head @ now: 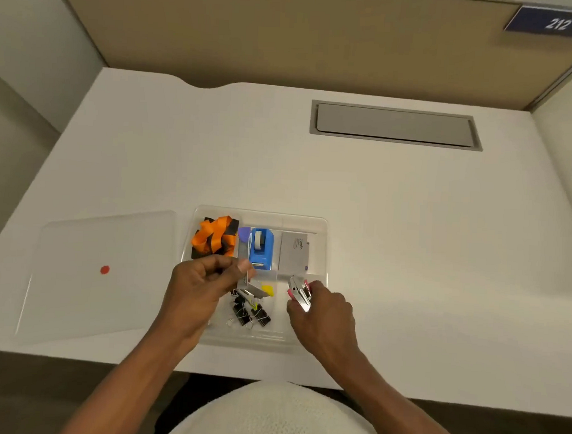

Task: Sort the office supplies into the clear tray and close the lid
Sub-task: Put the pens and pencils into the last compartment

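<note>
The clear tray point(323, 238) lies on the white desk in front of me. It holds an orange and black lanyard point(215, 237), a blue tape dispenser point(261, 248), a grey card box point(293, 252), black binder clips point(251, 313) and small purple and yellow pieces. My left hand point(200, 288) hovers over the tray's left middle, pinching a thin silvery piece point(249, 284). My right hand point(323, 313) grips a pink and silver staple remover point(299, 293) over the tray's right front compartment. The clear lid point(95, 274), marked with a red dot, lies flat to the left.
A grey recessed cable hatch point(395, 124) sits in the desk at the back right. Beige partition walls surround the desk, with a blue sign reading 212 point(555, 23) at the top right. The desk's front edge runs just below the tray.
</note>
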Action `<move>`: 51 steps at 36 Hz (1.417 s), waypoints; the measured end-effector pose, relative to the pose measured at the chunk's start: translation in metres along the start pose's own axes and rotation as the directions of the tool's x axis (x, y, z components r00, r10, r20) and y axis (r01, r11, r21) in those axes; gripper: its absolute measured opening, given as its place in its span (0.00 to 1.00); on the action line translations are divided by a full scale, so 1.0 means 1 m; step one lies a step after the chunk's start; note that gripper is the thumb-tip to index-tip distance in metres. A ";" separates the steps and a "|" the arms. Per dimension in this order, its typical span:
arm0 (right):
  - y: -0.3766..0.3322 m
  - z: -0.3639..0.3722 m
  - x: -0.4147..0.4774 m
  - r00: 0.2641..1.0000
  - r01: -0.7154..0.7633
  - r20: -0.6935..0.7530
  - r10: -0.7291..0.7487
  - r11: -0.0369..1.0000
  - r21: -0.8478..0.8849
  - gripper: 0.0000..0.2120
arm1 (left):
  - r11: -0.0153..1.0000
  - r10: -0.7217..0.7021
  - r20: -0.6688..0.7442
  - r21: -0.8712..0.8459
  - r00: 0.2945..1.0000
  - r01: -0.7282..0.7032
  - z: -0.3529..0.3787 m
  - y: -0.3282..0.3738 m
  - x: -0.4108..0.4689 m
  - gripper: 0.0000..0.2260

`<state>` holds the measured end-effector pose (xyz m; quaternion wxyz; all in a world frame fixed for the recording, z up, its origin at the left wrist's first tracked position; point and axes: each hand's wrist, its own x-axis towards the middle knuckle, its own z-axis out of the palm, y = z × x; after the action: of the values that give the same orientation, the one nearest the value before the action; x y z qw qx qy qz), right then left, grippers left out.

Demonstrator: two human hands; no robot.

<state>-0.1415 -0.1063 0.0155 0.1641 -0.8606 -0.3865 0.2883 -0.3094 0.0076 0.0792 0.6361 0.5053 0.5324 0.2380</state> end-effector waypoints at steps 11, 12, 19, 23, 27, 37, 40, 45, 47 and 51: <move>-0.028 0.031 -0.008 0.999 -0.039 -0.025 0.033 0.948 -0.317 0.18 | 0.994 -0.086 0.117 -0.064 0.989 0.094 -0.025 -0.007 0.004 0.09; -0.028 0.030 -0.008 0.998 -0.057 -0.038 0.048 0.950 -0.306 0.19 | 0.993 -0.089 0.132 -0.061 0.987 0.098 -0.026 -0.008 0.005 0.08; -0.025 0.021 -0.022 0.964 -0.097 -0.262 0.050 0.981 -0.171 0.17 | 0.987 -0.101 0.235 -0.101 0.967 0.127 -0.033 -0.010 0.008 0.15; -0.017 0.016 -0.021 0.925 -0.088 -0.380 0.027 0.986 -0.143 0.13 | 0.971 -0.137 0.280 -0.152 0.950 0.184 -0.035 -0.012 0.010 0.15; -0.017 0.015 -0.016 0.917 -0.107 -0.396 0.046 0.985 -0.133 0.12 | 0.937 -0.172 0.302 -0.244 0.938 0.250 -0.034 -0.011 0.011 0.16; -0.024 0.021 -0.007 0.923 -0.182 -0.361 0.134 0.978 -0.104 0.08 | 0.934 -0.184 0.310 -0.241 0.933 0.265 -0.040 -0.015 0.019 0.10; -0.021 0.018 -0.004 0.912 -0.129 -0.398 0.093 0.990 -0.065 0.12 | 0.925 -0.188 0.309 -0.262 0.932 0.274 -0.041 -0.015 0.021 0.12; -0.015 0.022 -0.002 0.965 -0.029 -0.259 -0.052 0.953 -0.300 0.14 | 0.906 -0.198 0.308 -0.304 0.931 0.293 -0.039 -0.016 0.024 0.17; -0.017 0.027 -0.003 0.975 0.005 -0.202 -0.094 0.915 -0.403 0.18 | 0.903 -0.199 0.311 -0.309 0.929 0.297 -0.039 -0.016 0.026 0.16; -0.023 0.038 0.001 0.979 0.027 -0.168 -0.118 0.884 -0.467 0.24 | 0.915 -0.203 0.326 -0.271 0.923 0.297 -0.036 -0.017 0.029 0.11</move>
<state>-0.1785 -0.0883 -0.0029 0.0017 -0.8834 -0.4584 0.0973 -0.3369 0.0395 0.0537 0.8054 0.3534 0.4487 0.1586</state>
